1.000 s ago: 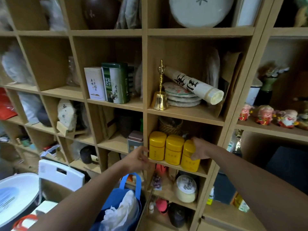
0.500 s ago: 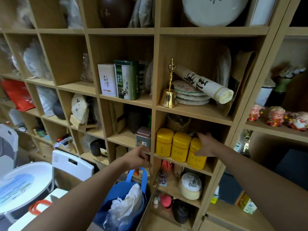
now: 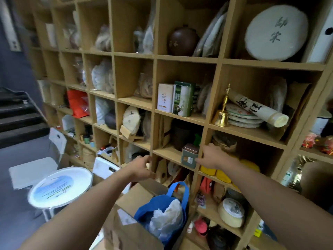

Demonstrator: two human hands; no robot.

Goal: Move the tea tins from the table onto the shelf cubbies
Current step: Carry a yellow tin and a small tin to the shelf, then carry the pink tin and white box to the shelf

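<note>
Hovering empty before the shelf (image 3: 180, 118), both hands' fingers relaxed beside yellow tins (image 3: 223, 175).

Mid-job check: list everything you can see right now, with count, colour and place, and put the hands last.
yellow tea tins: three partly visible, yellow, cubby below the right hand
small square tin: one, grey-green with brown lid, cubby edge left of the right hand
green tin: one, green, cubby above, beside a white box
bell: one, gold, cubby right of the green tin
paper roll: one, white with black script, lying on stacked tea cakes
blue bag: one, blue, in a cardboard box on the floor
round table: one, white, lower left
left hand: empty, at a shelf divider
right hand: empty, fingers spread by the small square tin
</note>
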